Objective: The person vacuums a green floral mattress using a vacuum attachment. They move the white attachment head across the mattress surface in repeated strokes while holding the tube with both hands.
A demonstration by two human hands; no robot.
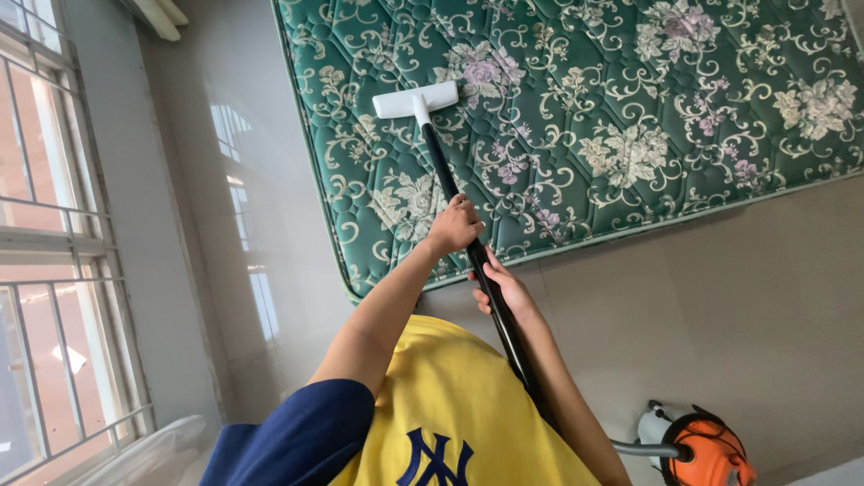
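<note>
Closest to me I see a yellow shirt [450,405] with dark blue sleeves. It looks soft, like cotton.

Just past the shirt, my right hand [504,288] is wrapped around a long black pole [481,270]. Its fingers are curled shut on the pole. A little farther up, my left hand [454,225] is closed around the same pole too. So both hands grip it, one above the other, with the right hand nearer to my body and the left hand nearer to the far end.

The pole is thin, straight, smooth and shiny, and looks hard. Its long line runs from my right side, down low by my arm, up and away to the left. At the low end a grey bent tube goes to an orange and white vacuum cleaner [706,450] that sits on the floor to my right. Only part of it shows.

At the far end of the pole, well past my left hand, there is a flat white brush head [416,99]. It is a wide bar that lies across the pole like the top of a letter T. It looks like hard plastic, and it rests on a green mattress [630,117].

The mattress is puffy and stitched, with pale flowers and curly leaves. It lies on a pale, shiny floor [720,297]. On my left is a window [54,270] with bars.
</note>
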